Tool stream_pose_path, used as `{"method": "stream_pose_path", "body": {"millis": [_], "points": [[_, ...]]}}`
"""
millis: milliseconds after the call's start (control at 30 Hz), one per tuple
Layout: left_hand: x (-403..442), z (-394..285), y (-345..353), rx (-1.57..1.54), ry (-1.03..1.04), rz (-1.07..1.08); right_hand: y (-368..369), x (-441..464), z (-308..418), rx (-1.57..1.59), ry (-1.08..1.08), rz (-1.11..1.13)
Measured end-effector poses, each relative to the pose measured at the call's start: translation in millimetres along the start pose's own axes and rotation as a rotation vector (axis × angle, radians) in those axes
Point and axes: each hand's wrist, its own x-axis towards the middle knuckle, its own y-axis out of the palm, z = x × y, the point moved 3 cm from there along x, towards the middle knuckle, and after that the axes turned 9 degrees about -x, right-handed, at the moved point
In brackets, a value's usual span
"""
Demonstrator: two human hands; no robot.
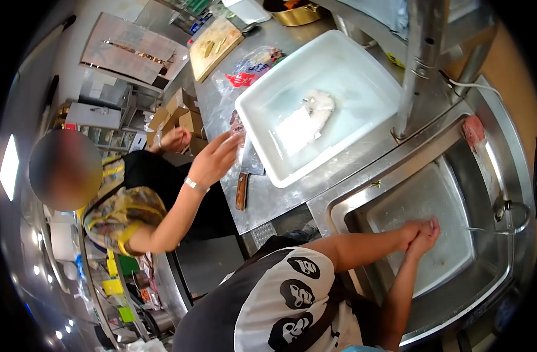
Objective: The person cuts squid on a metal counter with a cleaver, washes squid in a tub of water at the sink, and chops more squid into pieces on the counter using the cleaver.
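Observation:
My left hand point(410, 234) and my right hand point(425, 237) are clasped together over the metal sink point(362, 202), fingers closed around each other. Whether anything small lies between them is hidden. Just right of my hands, the thin curved spout point(517, 229) of a tap reaches over the basin. Beneath them, a pale rectangular tub point(456, 188) sits inside the sink. On the sink's far ledge lies a pink lump point(473, 130) that looks like raw meat.
A white tub point(259, 126) of water with a whitish textured lump point(321, 108) stands on the steel counter. Beside it lie a cleaver point(241, 190), a plastic bag point(240, 79) and a cutting board point(227, 38). A co-worker point(151, 202) stands left; a metal post point(418, 76) rises nearby.

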Motion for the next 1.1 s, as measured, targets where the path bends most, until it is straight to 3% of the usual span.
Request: {"method": "stream_pose_path", "body": {"millis": [33,67,133,267,367,567,633,700,767,800,833,867,933,967,1000,1033,1067,1100], "points": [[-7.2,2.3,10.0,0.003,0.025,-0.084,-2.2,6.2,-4.6,0.014,0.149,-0.062],[-8.2,5.7,6.9,0.002,0.029,-0.081,0.4,2.2,-11.8,0.013,0.145,-0.059],[-2.0,2.2,-3.1,0.405,0.246,-0.187,17.7,-23.3,-4.9,0.074,0.134,0.02],[-7.3,-8.6,-6.5,0.369,0.154,-0.043,29.5,-48.5,7.2,0.164,0.11,0.1],[-27.2,-3.3,10.4,0.606,0.09,-0.018,35.3,-39.1,4.6,0.183,0.11,0.079],[-19.9,10.4,-1.3,0.172,0.027,0.008,-23.2,0.2,-27.2,0.081,0.075,0.044],[-41.0,19.0,9.2,0.235,-0.133,0.014,-34.1,20.4,-36.2,0.056,0.02,0.043],[-34.7,24.8,-5.8,0.288,-0.107,0.055,-49.5,24.1,-37.9,-0.215,-0.091,0.165],[-3.1,35.4,-50.4,0.567,-0.083,-0.073,-79.3,59.5,-105.5,-0.072,-0.199,0.099],[28.2,58.3,-85.7,0.579,0.009,-0.276,-111.5,89.0,-146.4,-0.124,-0.047,0.058],[45.5,70.5,-112.5,0.577,0.093,-0.476,-96.4,70.2,-126.7,-0.05,0.138,-0.048],[34.8,59.7,-101.5,0.568,0.106,-0.494,-79.4,49.2,-104.7,0.044,0.312,-0.171],[4.1,33.7,-49.5,0.652,-0.061,-0.652,-65.7,45.4,-124.3,0.164,0.431,0.054],[-3.6,28.2,-46.6,0.65,-0.059,-0.649,-43.1,11.4,-66.3,0.273,0.614,0.185],[-4.0,30.7,-42.6,0.371,-0.118,-0.462,-29.4,-9.1,-42.3,0.271,0.61,0.189],[-2.1,31.2,-35.5,0.092,-0.172,-0.268,-18.5,-21.4,-21.4,0.258,0.47,0.249],[-1.2,26.1,-35.2,0.087,-0.165,-0.264,-9.6,-32.1,-6.1,0.244,0.33,0.309],[0.5,17.3,-37.6,0.062,-0.048,-0.226,-2.7,-43.5,0.7,0.241,0.327,0.318]]}}
